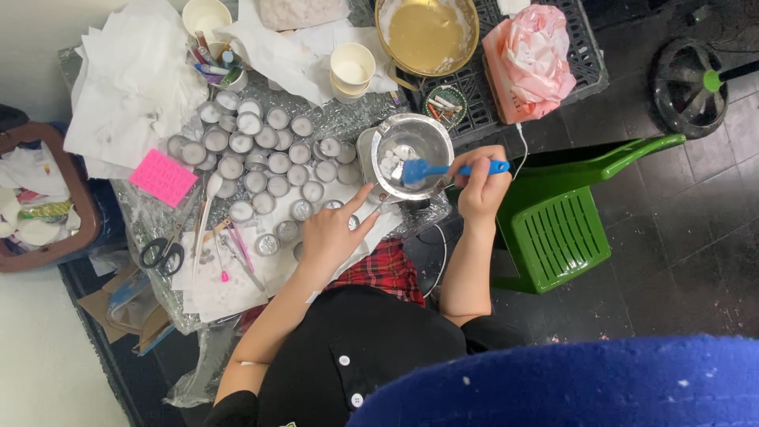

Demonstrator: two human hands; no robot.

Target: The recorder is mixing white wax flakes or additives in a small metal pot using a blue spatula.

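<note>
My right hand (480, 190) grips the handle of a blue silicone spatula (417, 170). The spatula's head rests inside a shiny metal pot (443, 136) that holds white chunks. The pot stands on a small device at the table's near edge. My left hand (332, 235) hovers just left of the pot with fingers spread and the index finger stretched toward the pot's rim. It holds nothing. Several small round metal tins (261, 150) with white filling stand in rows on foil, beyond and left of that hand.
A pink note (164, 177), black scissors (162, 253) and a white spoon (210, 194) lie at the left. Stacked paper cups (352, 67), a gold bowl (427, 35) and a pink flower-shaped thing (534, 59) sit farther back. A green stool (557, 229) stands at the right.
</note>
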